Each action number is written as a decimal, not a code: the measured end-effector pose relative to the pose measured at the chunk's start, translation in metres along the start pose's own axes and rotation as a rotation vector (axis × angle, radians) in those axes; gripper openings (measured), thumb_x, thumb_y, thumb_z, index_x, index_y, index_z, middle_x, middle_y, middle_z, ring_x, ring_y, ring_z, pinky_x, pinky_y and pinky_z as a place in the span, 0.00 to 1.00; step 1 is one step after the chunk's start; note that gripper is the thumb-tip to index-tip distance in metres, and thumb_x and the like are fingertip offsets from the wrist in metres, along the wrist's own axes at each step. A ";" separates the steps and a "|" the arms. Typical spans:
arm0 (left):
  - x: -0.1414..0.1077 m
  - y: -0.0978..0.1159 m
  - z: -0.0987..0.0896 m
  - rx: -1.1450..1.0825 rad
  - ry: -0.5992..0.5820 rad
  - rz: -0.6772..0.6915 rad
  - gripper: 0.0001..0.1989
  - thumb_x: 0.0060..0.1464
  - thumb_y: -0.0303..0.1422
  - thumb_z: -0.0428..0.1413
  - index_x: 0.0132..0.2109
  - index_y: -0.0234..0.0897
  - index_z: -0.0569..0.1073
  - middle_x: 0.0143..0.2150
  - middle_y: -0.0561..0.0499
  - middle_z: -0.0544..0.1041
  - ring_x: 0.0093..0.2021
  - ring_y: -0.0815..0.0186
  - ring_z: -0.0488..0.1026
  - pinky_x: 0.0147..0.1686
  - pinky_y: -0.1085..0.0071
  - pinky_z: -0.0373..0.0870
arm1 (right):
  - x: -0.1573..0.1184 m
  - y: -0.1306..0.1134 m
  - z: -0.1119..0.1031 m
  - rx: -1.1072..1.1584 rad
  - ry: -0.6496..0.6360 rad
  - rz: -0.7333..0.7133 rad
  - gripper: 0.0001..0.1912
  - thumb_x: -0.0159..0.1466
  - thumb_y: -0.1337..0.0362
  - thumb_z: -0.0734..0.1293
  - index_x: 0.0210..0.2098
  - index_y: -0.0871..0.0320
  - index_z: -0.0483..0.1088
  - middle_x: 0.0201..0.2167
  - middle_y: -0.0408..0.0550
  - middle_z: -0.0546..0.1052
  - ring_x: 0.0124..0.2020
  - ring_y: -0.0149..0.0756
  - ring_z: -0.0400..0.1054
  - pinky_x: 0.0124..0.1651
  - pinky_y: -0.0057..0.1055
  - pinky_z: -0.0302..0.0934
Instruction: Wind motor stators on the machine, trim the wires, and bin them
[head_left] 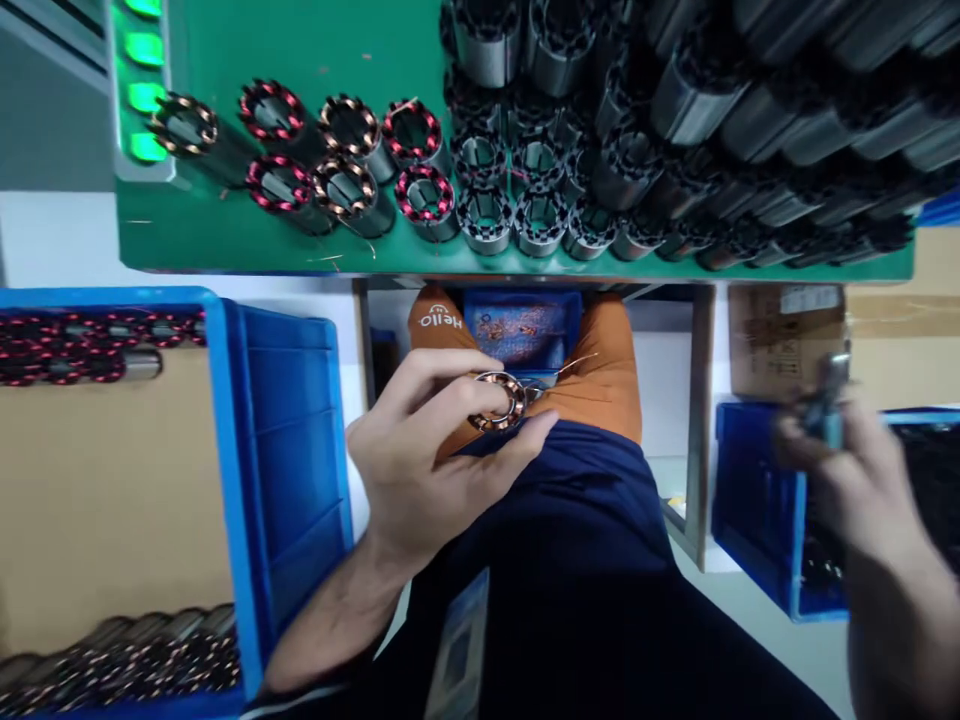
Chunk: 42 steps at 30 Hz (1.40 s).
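My left hand is closed round a ring-shaped motor stator with copper windings, held above my lap with its open end up. A loose copper wire sticks out beside the stator to the right. Off to the right, my right hand is smeared by motion and grips a small metal tool with a teal handle, which looks like a pair of cutters. Tool and stator are well apart.
Wound stators with red or copper wire stand on the green table, beside many black stators. Blue crates hold stators on the left and dark parts on the right. A blue bin with wire scraps lies between my knees.
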<state>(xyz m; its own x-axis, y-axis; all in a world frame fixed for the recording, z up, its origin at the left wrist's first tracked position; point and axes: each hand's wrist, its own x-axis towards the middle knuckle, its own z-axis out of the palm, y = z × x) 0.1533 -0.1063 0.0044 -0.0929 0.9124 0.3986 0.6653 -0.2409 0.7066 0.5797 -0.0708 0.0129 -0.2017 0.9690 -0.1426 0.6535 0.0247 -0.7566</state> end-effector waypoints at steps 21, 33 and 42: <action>-0.030 -0.019 -0.008 0.087 0.111 -0.044 0.15 0.65 0.36 0.79 0.39 0.45 0.80 0.46 0.55 0.87 0.39 0.68 0.86 0.33 0.70 0.82 | 0.024 -0.098 0.179 0.428 -0.521 -0.208 0.39 0.75 0.77 0.64 0.81 0.43 0.69 0.68 0.45 0.82 0.66 0.41 0.79 0.71 0.40 0.73; -0.030 -0.021 -0.007 0.051 0.115 -0.024 0.15 0.65 0.36 0.79 0.40 0.47 0.79 0.46 0.54 0.86 0.37 0.68 0.84 0.29 0.69 0.80 | 0.033 -0.105 0.177 0.333 -0.404 -0.316 0.43 0.68 0.80 0.64 0.78 0.45 0.77 0.58 0.42 0.88 0.49 0.32 0.84 0.57 0.30 0.80; -0.039 -0.039 0.007 -0.410 0.052 -0.321 0.14 0.64 0.39 0.79 0.42 0.44 0.82 0.47 0.51 0.86 0.46 0.63 0.85 0.42 0.67 0.84 | 0.053 -0.080 0.182 0.280 -0.349 -0.212 0.32 0.71 0.74 0.66 0.71 0.54 0.83 0.37 0.42 0.80 0.31 0.33 0.72 0.37 0.33 0.71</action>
<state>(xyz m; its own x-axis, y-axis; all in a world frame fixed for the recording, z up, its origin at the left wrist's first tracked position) 0.1360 -0.1301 -0.0423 -0.2881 0.9465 0.1450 0.2538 -0.0706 0.9647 0.3839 -0.0662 -0.0504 -0.5725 0.8085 -0.1364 0.3603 0.0987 -0.9276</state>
